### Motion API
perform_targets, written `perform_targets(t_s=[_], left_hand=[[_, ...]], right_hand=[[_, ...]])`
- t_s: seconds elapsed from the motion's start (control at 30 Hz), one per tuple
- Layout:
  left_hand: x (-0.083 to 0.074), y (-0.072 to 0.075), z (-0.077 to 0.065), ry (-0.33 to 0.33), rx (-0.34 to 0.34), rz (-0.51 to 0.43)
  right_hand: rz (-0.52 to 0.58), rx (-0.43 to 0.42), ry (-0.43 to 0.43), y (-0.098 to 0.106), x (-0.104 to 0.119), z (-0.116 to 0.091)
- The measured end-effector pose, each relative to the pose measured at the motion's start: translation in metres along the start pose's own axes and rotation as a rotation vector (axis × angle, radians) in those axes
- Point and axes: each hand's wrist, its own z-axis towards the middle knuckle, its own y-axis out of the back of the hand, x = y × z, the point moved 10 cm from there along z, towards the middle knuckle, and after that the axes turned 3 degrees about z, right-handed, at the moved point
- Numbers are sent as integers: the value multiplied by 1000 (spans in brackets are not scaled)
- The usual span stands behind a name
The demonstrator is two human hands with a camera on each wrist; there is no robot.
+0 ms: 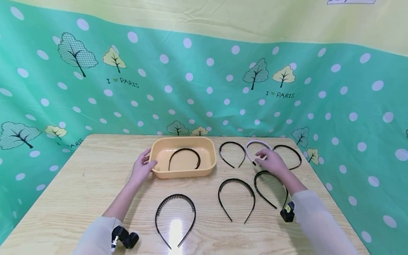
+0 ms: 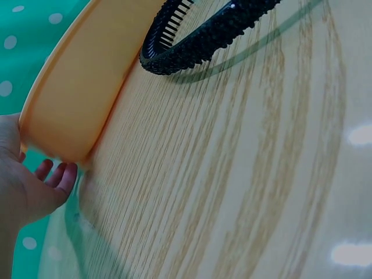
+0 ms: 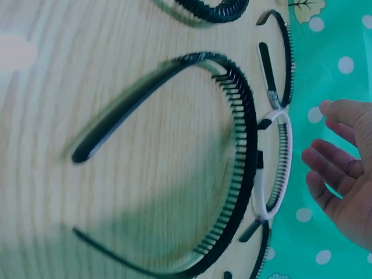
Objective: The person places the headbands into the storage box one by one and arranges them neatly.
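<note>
My left hand (image 1: 142,168) holds the left end of a pale orange plastic basin (image 1: 183,174), its thumb over the rim; its fingers (image 2: 68,177) show at the basin's end in the left wrist view. One black headband (image 1: 187,149) lies inside the basin. Over the back right of the table, my right hand (image 1: 271,162) is close to a white headband (image 1: 257,142) with nothing in its grasp. The right wrist view shows its fingers (image 3: 325,157) loosely bent and apart from the headbands. A black toothed headband (image 3: 249,136) lies below that wrist.
Several more black headbands lie on the wooden table (image 1: 95,166): one at the front (image 1: 175,196), one in the middle (image 1: 236,180), one beside the basin (image 1: 232,142) and one at the far right (image 1: 298,154). A green dotted curtain (image 1: 204,78) hangs behind the table.
</note>
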Motion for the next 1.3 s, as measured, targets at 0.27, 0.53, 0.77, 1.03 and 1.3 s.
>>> perform_targets(t_s=[0.27, 0.53, 0.77, 1.03, 1.3], left_hand=[[1, 0, 1, 0, -1, -6], [4, 0, 2, -2, 1, -18], [5, 0, 2, 5, -4, 0], [2, 1, 0, -4, -7, 12], [1, 0, -1, -1, -6, 18]], right_hand=[[-1, 31, -22, 5, -18, -8], [-23, 55, -25, 7, -29, -17], [-60, 58, -17, 8, -37, -23], [-62, 79, -29, 8, -44, -31], [-55, 109, -69, 4, -58, -36]])
